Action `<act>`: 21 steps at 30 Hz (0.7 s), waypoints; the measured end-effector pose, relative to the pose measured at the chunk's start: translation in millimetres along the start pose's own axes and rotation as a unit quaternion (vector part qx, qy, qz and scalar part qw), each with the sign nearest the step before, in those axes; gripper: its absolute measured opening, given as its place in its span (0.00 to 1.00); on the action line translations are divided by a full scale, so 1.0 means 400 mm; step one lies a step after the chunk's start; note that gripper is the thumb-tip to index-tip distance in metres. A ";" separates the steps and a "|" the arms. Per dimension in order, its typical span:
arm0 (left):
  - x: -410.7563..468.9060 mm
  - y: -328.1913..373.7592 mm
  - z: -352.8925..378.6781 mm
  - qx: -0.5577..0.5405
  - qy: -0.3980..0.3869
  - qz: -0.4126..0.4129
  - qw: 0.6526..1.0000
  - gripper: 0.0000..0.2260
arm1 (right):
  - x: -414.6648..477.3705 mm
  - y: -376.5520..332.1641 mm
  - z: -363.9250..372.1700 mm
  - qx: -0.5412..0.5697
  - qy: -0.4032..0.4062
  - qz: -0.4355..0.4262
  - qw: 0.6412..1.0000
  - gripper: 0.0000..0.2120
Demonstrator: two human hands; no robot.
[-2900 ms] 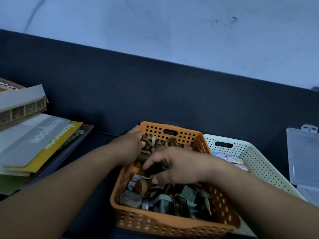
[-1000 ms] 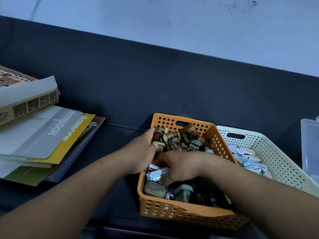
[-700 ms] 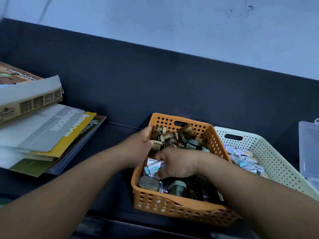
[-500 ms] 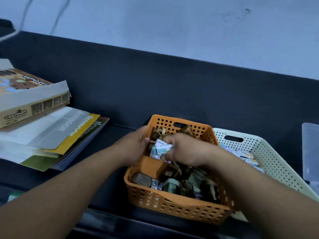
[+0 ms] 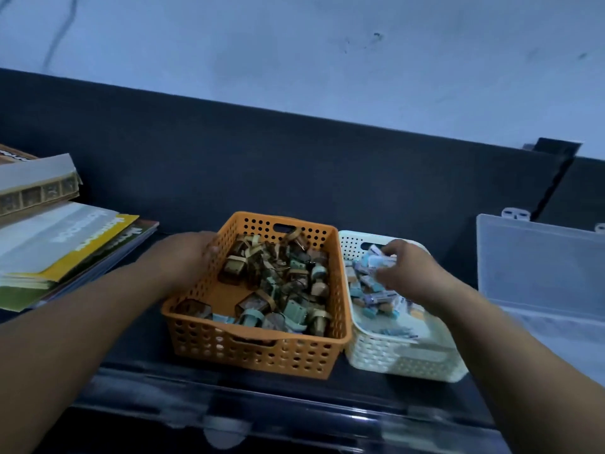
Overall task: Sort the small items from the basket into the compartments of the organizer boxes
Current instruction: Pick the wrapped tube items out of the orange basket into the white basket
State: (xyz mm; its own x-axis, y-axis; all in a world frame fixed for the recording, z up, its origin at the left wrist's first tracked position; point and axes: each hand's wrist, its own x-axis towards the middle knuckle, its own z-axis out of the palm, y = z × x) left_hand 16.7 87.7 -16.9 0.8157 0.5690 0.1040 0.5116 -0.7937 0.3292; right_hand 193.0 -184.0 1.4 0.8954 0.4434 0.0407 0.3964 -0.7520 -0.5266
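Observation:
An orange perforated basket (image 5: pixel 258 352) sits in the middle, filled with several small brown and green items (image 5: pixel 278 283). My left hand (image 5: pixel 186 257) grips its left rim. Right beside it stands a white perforated basket (image 5: pixel 402 362) with several small white and blue packets (image 5: pixel 376 296) inside. My right hand (image 5: pixel 406 267) hovers over the white basket and pinches a small white and blue packet (image 5: pixel 379 262) in its fingertips.
A clear plastic organizer box (image 5: pixel 540 276) with its lid raised stands at the right. A stack of books and boxes (image 5: pixel 62 244) lies at the left. A dark padded wall runs behind. Another clear plastic case (image 5: pixel 229 417) lies along the front edge.
My right hand has lifted a white and blue packet out of the orange basket and carried it right, over the white basket. My left hand stays on the orange basket's left rim.

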 end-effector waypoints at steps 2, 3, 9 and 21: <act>-0.002 0.004 0.000 0.000 -0.003 0.000 1.000 0.18 | -0.016 0.003 -0.006 -0.072 -0.033 0.009 0.997 0.27; -0.003 0.005 0.000 -0.001 -0.003 0.002 1.000 0.17 | -0.024 -0.007 -0.007 -0.107 -0.028 -0.010 0.994 0.29; -0.005 -0.006 -0.006 -0.049 -0.013 0.030 0.998 0.15 | -0.103 -0.201 0.027 0.005 -0.092 -0.204 0.975 0.16; 0.013 -0.043 0.004 -0.119 -0.008 0.054 0.991 0.14 | -0.099 -0.387 0.196 -0.028 -0.360 -0.263 0.895 0.17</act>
State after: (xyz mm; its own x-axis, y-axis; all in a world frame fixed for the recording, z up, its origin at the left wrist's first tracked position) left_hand 12.6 103.7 -23.5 0.8674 0.4786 0.1363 0.3443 -0.7749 0.5301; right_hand 80.2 -47.0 14.8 0.2281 0.9270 -0.2976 0.7513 -0.3620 -0.5518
